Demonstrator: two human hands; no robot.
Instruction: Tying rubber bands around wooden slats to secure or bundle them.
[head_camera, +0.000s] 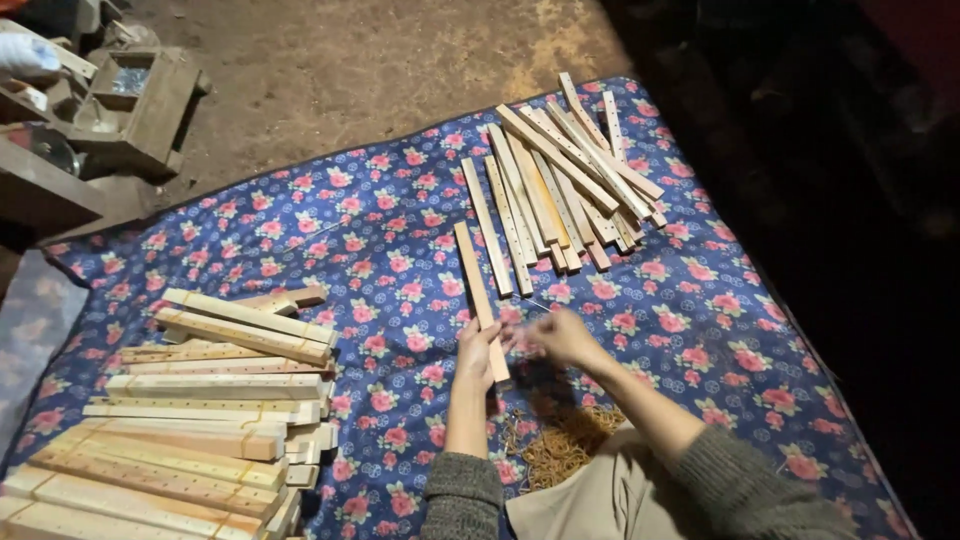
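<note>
Wooden slat (481, 300) lies mid-cloth (380, 210), near end gripped in my left hand (478, 352), steadying it. Right hand (562, 336) pinched shut beside it; what it holds, cannot tell. Rubber bands (562, 447) heaped near lap, within reach. Loose slats (560, 180) toward far edge, bundled stacks (200, 420) at left edge.

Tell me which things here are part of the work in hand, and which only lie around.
In the work:
- left hand holding a wooden slat
- right hand
- rubber bands
- loose slats
- bundled slats

Lying about:
- wooden frames on the dirt floor
- floral cloth underneath
</note>
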